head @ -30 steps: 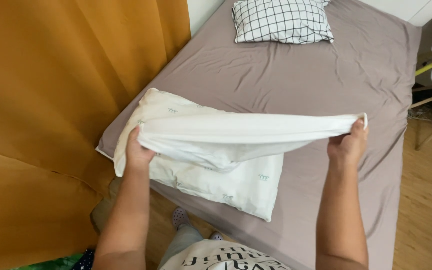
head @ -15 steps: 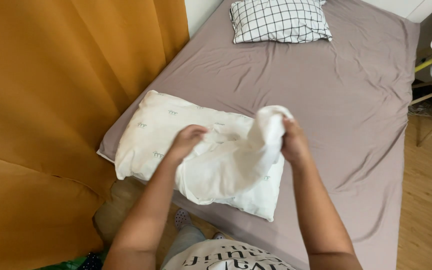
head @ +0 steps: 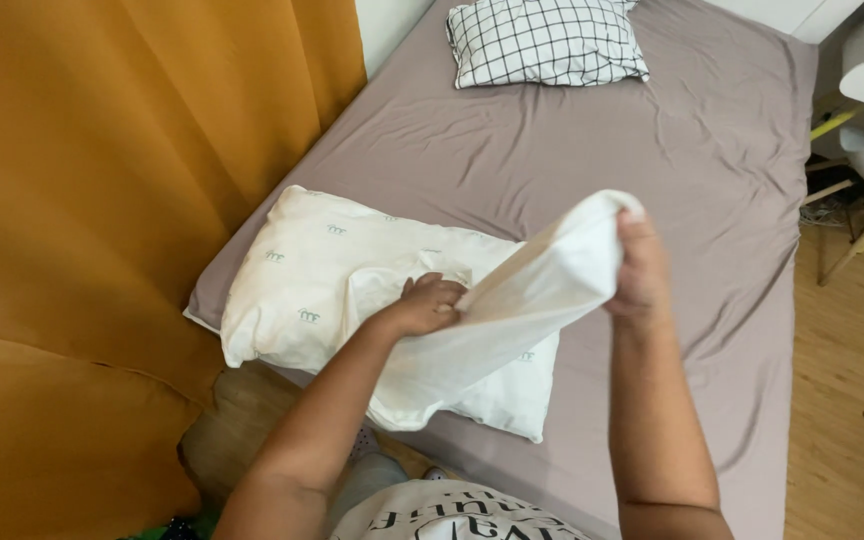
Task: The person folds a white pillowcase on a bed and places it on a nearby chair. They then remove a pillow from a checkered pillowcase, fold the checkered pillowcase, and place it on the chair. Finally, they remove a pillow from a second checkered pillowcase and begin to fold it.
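The white pillowcase is hanging above the pillow on the bed, the right hand pinching its raised corner and the left hand gripping the lower edge, so a loosening pinch is risking it dropping.

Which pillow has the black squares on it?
The checked pillow at the far end of the bed. The white pillow near the hands only has tiny scattered marks.
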